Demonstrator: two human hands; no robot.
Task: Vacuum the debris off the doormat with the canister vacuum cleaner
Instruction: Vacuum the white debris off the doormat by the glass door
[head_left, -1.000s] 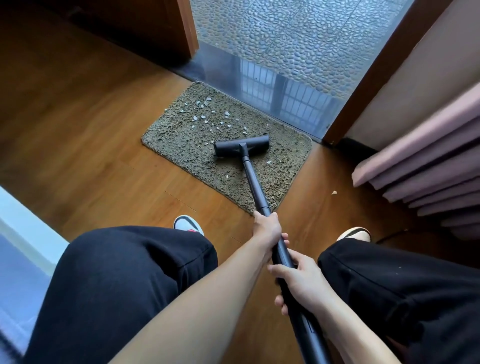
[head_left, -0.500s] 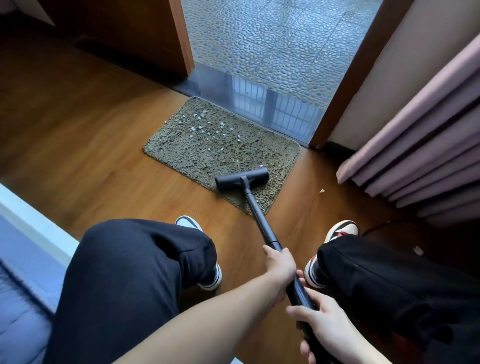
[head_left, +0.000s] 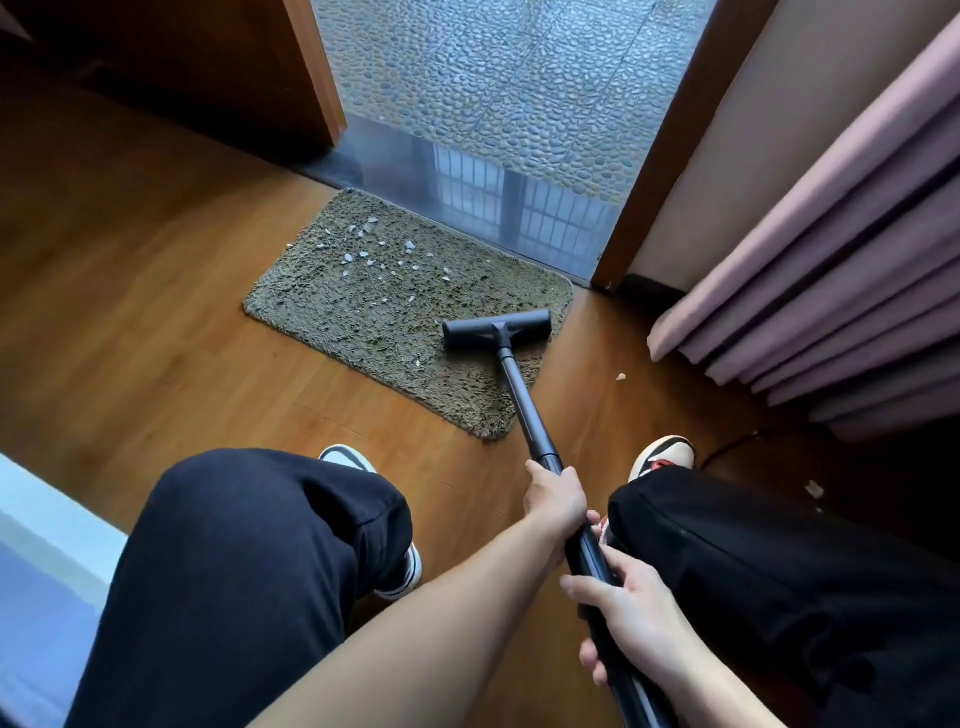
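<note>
A shaggy olive doormat lies on the wooden floor before a glass door. White debris bits are scattered over its far left part; one bit lies near the mat's middle front. The dark vacuum floor head rests on the mat's right part. Its black wand runs back to me. My left hand grips the wand higher up, and my right hand grips it lower down, near my right knee. The canister is out of sight.
My knees in black trousers and my sneakers flank the wand. Pink curtain folds hang at the right. A stray crumb lies on the floor beside the mat. A light blue surface sits at the lower left.
The floor head was pulled back to the mat's near edge, then pushed forward again onto the mat's right part. Both hands kept their grip on the wand.
</note>
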